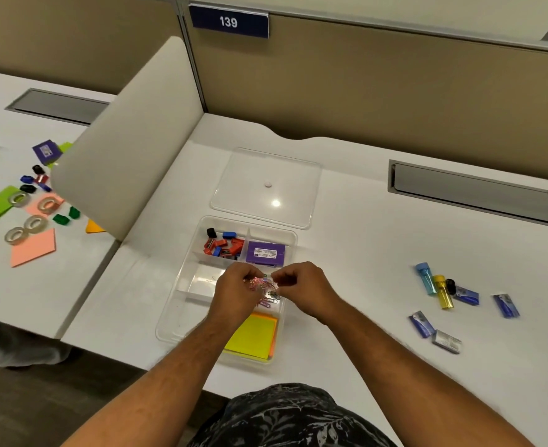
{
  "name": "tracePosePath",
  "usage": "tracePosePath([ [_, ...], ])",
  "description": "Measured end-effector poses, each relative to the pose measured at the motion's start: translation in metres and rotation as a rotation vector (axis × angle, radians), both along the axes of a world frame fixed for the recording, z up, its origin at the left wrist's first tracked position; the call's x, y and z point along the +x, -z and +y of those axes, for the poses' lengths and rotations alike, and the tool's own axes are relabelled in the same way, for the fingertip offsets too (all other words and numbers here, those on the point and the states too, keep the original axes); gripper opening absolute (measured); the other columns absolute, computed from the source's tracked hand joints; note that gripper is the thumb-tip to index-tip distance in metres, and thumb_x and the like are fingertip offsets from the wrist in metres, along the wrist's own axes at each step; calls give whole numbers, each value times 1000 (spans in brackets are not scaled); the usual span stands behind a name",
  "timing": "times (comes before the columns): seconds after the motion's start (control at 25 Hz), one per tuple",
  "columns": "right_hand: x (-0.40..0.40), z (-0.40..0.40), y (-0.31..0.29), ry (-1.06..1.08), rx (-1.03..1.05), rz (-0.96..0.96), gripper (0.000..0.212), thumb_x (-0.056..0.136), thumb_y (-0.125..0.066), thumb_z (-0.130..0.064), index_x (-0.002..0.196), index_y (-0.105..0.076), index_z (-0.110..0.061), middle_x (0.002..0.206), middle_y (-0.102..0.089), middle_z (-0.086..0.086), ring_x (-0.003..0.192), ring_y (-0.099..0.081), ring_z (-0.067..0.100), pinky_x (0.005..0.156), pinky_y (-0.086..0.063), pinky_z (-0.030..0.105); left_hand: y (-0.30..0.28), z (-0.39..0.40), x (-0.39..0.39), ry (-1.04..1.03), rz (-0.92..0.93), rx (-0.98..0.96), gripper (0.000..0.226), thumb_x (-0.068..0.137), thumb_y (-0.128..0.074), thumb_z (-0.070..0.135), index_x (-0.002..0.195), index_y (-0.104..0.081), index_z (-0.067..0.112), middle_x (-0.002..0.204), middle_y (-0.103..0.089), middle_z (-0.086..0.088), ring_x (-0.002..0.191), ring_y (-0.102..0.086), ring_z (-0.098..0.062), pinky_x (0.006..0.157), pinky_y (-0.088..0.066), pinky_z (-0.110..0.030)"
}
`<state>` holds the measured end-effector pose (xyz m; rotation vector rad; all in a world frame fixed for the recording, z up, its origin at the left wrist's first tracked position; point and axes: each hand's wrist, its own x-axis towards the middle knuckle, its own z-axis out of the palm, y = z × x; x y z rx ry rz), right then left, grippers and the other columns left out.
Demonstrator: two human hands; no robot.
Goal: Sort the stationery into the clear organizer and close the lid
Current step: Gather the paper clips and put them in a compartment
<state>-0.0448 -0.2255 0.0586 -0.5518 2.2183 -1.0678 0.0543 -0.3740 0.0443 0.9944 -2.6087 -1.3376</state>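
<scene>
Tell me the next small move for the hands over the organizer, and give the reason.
Probably let the paper clips drop into the middle right compartment of the clear organizer. The left hand and right hand pinch the tangled bunch right above it, and a few clips already lie there. The lid is still off behind the organizer.

My clear organizer (182, 304) sits on the white table (363, 237). Its far-left compartment shows red, blue and black sharpeners (223, 245); beside them is a purple box (265, 253) with a white label. Pink, green and purple paper clips (264, 290) glitter at my fingers. Yellow sticky notes (251, 337) lie over orange ones near the front edge. Toward the table's right edge: blue tube (426, 279), yellow tube (443, 291). My shirt (285, 417) is dark with a grey leaf print.
</scene>
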Motion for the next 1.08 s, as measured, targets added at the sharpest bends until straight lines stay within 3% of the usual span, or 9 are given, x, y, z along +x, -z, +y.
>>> tracePosePath([
  [0.16, -16, 51, 5, 198, 47, 112, 19, 84, -77, -7, 96, -85, -20, 95, -82, -5, 88, -75, 8, 86, -58, 25, 3, 2, 5, 56, 41, 37, 42, 76, -85, -2, 95, -68, 31, 101, -67, 15, 97, -65, -1, 76, -52, -7],
  [0.24, -19, 92, 15, 251, 238, 192, 19, 82, -72, -4, 88, -82, -19, 89, -79, -3, 85, -74, 14, 82, -59, 30, 2, 12, 3, 74, 109, 28, 42, 76, -81, -7, 90, -68, 30, 96, -68, 15, 93, -65, 1, 79, -57, -14],
  [0.32, -15, 129, 29, 226, 431, 159, 18, 82, -70, -4, 92, -78, -16, 93, -76, 1, 90, -72, 21, 84, -59, 35, 2, 27, -2, 116, 164, 21, 44, 77, -76, -9, 86, -67, 33, 93, -67, 16, 92, -64, 3, 76, -54, -10],
  [0.44, -5, 157, 47, 149, 557, 145, 23, 83, -79, -19, 105, -73, -19, 107, -68, 1, 98, -66, 18, 87, -55, 30, -2, 61, -12, 263, 191, -2, 36, 82, -70, -7, 89, -68, 28, 95, -66, 14, 93, -64, -1, 77, -53, -8],
  [0.6, -1, 153, 58, 138, 542, 235, 31, 82, -80, -43, 101, -67, -21, 99, -62, -3, 90, -61, 17, 77, -49, 29, 0, 103, -23, 455, 100, 12, 29, 84, -65, -5, 93, -70, 23, 96, -67, 9, 90, -65, -6, 82, -56, -19],
  [0.76, -3, 142, 65, -30, 615, 358, 9, 94, -64, -20, 97, -69, -14, 98, -69, 5, 93, -66, 25, 81, -54, 37, 16, 133, -35, 499, -69, 33, 28, 81, -68, -3, 100, -74, 18, 101, -71, 2, 92, -65, -12, 85, -51, -20],
  [0.92, -11, 148, 71, -23, 569, 334, 14, 89, -59, -5, 98, -67, -12, 93, -71, 7, 86, -64, 26, 79, -56, 42, 32, 151, -38, 418, -202, 136, 35, 83, -76, 4, 115, -72, 16, 111, -72, 3, 99, -66, -11, 89, -50, -20],
  [1.08, -13, 156, 75, -17, 494, 274, 17, 78, -61, -3, 93, -62, -12, 86, -68, 4, 81, -63, 25, 73, -56, 41, 36, 159, -38, 318, -175, 209, 34, 86, -69, -1, 116, -73, 13, 111, -75, 0, 97, -70, -11, 88, -52, -15],
])
